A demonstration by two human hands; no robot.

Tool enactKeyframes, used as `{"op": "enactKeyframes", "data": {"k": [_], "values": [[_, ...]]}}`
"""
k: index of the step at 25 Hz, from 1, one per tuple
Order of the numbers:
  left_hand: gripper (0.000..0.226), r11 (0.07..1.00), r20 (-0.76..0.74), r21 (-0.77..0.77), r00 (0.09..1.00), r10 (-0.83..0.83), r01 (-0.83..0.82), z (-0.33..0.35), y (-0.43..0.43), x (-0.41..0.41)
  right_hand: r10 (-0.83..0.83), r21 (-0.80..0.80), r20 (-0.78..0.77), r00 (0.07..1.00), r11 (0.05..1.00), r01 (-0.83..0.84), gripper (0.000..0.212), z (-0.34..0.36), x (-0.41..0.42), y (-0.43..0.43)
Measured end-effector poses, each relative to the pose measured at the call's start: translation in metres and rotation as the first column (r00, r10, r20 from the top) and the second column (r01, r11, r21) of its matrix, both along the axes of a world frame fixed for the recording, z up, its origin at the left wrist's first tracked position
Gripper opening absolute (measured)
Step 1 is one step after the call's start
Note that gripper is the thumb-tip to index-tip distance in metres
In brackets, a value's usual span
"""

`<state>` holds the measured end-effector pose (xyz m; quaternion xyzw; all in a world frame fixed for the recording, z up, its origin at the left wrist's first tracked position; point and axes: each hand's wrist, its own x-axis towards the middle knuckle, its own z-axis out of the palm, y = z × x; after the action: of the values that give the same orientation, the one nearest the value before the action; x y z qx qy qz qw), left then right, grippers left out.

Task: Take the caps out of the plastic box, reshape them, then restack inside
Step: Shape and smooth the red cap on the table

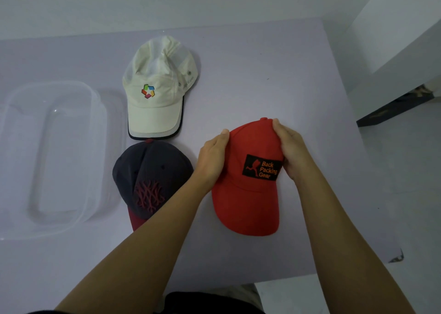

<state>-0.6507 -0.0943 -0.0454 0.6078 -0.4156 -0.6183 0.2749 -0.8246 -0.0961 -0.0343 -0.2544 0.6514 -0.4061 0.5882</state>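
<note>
A red cap [248, 201] with a black "Back Packing Gear" patch lies on the table, brim toward me. My left hand [212, 158] cups the left side of its crown, and my right hand [292, 151] curls round the right side, thumb near the top button. A cream cap [157, 82] with a colourful logo lies farther back, its crown creased. A dark grey cap [150, 170] with a maroon brim sits just left of my left wrist. The clear plastic box [71, 208] stands at the left with no caps inside.
The lavender table [262, 74] ends close to the right of the red cap and along the front near my body. White walls lie behind and to the right. A dark object sits on the floor at the far right.
</note>
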Motion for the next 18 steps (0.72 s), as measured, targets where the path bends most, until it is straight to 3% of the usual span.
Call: {"op": "enactKeyframes", "data": {"k": [3, 5, 7, 10, 12, 16, 18], "values": [[0.057, 0.995, -0.208, 0.063, 0.974, 0.087, -0.075, 0.006, -0.003, 0.001, 0.028, -0.01, 0.011, 1.0, 1.0, -0.028, 0.029, 0.001, 0.001, -0.001], [0.049, 0.985, -0.233, 0.101, 0.959, 0.16, -0.139, 0.007, -0.004, 0.002, 0.057, -0.02, -0.008, 0.998, 0.998, -0.057, 0.03, 0.002, 0.002, -0.004], [0.043, 0.987, -0.097, 0.048, 0.983, 0.156, -0.152, 0.009, -0.006, 0.002, 0.071, -0.021, -0.043, 0.997, 0.997, -0.072, 0.031, 0.003, 0.002, -0.007], [0.052, 0.974, 0.149, -0.207, 0.98, 0.129, -0.096, 0.019, -0.009, -0.001, 0.07, -0.01, -0.091, 0.993, 0.997, -0.071, 0.03, 0.004, 0.002, -0.008], [0.051, 0.962, 0.146, -0.241, 0.975, 0.166, -0.128, 0.021, -0.008, -0.004, 0.087, -0.013, -0.118, 0.989, 0.996, -0.089, 0.029, 0.004, 0.004, -0.008], [0.05, 0.944, 0.021, -0.121, 0.95, 0.313, -0.308, 0.014, -0.006, -0.004, 0.17, -0.024, -0.156, 0.973, 0.984, -0.176, 0.029, 0.007, 0.012, -0.009], [0.05, 0.971, 0.101, -0.141, 0.973, 0.208, -0.193, 0.015, -0.008, 0.0, 0.196, -0.023, -0.188, 0.962, 0.979, -0.204, 0.03, 0.007, 0.013, -0.009]]}}
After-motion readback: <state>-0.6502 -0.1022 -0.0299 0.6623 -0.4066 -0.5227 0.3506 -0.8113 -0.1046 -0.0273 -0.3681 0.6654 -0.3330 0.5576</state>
